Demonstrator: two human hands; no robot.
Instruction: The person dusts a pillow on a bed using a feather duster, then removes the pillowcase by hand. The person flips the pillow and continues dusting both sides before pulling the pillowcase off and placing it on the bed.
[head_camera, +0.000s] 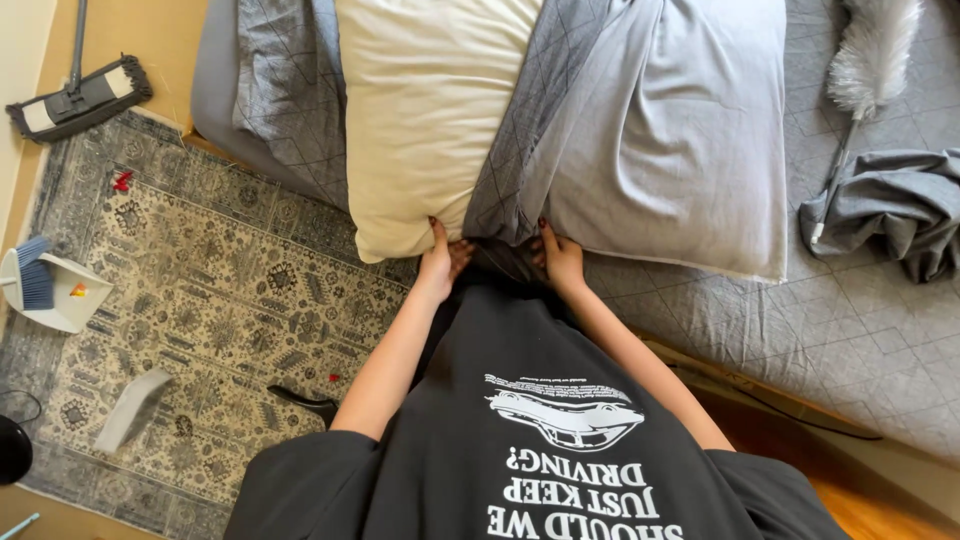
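A cream pillow (425, 110) lies on the bed, its right side partly inside a grey pillowcase (650, 130). My left hand (441, 259) grips the pillow's near corner. My right hand (560, 256) holds the near edge of the grey pillowcase, where the quilted grey fabric (520, 150) bunches between the two hands. Both arms reach forward over my dark printed shirt (540, 430).
The bed (860, 330) has a grey quilted cover, with a white feather duster (868, 60) and a crumpled grey cloth (895, 205) at right. On the patterned rug (210, 300) sit a dustpan with brush (45, 285) and a black object (305, 402). A flat mop (80, 100) lies at top left.
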